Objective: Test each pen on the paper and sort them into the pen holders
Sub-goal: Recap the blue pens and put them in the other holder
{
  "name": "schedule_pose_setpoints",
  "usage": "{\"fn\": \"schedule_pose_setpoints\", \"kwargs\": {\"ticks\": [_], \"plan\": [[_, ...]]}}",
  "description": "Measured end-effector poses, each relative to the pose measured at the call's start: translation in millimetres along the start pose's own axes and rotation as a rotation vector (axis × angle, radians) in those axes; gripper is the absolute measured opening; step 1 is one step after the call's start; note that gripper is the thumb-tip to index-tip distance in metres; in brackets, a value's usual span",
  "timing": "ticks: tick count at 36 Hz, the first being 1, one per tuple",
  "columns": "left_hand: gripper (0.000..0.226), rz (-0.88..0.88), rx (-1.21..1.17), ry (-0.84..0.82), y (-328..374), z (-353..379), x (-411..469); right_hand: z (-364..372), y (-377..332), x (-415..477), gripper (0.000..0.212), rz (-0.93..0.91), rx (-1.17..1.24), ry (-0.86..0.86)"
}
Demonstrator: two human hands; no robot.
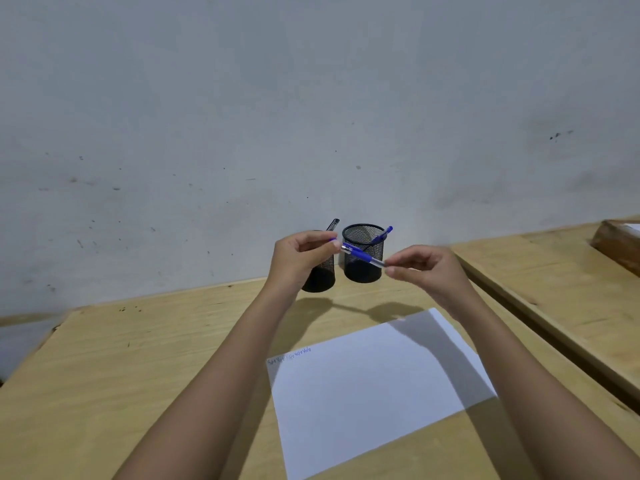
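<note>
Both hands hold one blue pen (362, 255) raised in the air in front of the holders. My left hand (301, 256) pinches its clicker end, my right hand (424, 268) pinches its tip end. Two black mesh pen holders stand by the wall. The left holder (322, 277) is partly hidden by my left hand and has a dark pen (333, 224) sticking out. The right holder (363, 251) contains a blue pen (382, 234). A white sheet of paper (367, 386) lies on the wooden table below, with blue scribbles (290, 355) at its top left corner.
The light wooden table (138, 368) ends at a grey wall (311, 116) behind the holders. A second wooden table (561, 292) stands to the right across a dark gap, with a brown wooden object (616, 245) at its far end.
</note>
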State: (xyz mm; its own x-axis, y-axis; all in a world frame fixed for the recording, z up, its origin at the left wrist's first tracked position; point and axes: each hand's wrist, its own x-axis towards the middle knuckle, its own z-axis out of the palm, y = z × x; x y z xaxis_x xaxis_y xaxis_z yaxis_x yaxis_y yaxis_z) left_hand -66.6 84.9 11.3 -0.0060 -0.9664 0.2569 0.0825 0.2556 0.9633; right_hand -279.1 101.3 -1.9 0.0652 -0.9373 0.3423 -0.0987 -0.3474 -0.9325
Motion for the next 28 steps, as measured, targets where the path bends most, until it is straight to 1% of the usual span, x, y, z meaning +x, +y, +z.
{"fn": "schedule_pose_setpoints", "kwargs": {"ticks": [3,7,11,13,14,15,17,19,22,25,28], "plan": [[0.013,0.029,0.021,0.0,2.9,11.3,2.0,1.2,1.0,-2.9,0.018,0.053,-0.135,-0.043],[0.017,0.059,0.015,-0.001,3.4,30.4,5.8,4.7,4.2,-2.8,0.027,0.036,-0.259,-0.074],[0.017,0.057,-0.012,-0.005,-1.0,47.0,9.5,1.2,7.7,0.4,0.022,0.039,-0.317,0.001],[0.014,0.038,-0.028,-0.006,-10.7,52.4,13.6,-3.6,11.0,3.5,0.021,0.051,-0.327,0.051],[0.015,0.024,-0.032,0.004,-17.3,54.5,15.6,-6.7,13.6,5.7,0.021,0.06,-0.326,0.08],[0.021,0.008,-0.016,0.019,-24.7,56.1,17.7,-9.7,16.3,8.0,0.022,0.07,-0.316,0.114],[0.039,-0.026,0.058,0.041,-39.3,58.1,21.0,-15.8,21.8,12.6,0.023,0.089,-0.256,0.19],[0.058,-0.051,0.197,0.027,-52.9,59.0,23.4,-21.7,25.4,17.3,0.024,0.094,-0.183,0.246],[0.081,-0.062,0.437,0.01,-73.0,61.8,32.4,-30.2,31.8,26.9,0.03,0.104,0.012,0.302],[0.083,-0.056,0.594,-0.036,-75.0,69.0,38.3,-35.4,37.0,41.3,0.029,0.116,0.115,0.361],[0.092,-0.028,0.648,-0.046,-78.3,75.3,47.5,-37.1,36.4,57.6,0.02,0.119,0.28,0.406]]}}
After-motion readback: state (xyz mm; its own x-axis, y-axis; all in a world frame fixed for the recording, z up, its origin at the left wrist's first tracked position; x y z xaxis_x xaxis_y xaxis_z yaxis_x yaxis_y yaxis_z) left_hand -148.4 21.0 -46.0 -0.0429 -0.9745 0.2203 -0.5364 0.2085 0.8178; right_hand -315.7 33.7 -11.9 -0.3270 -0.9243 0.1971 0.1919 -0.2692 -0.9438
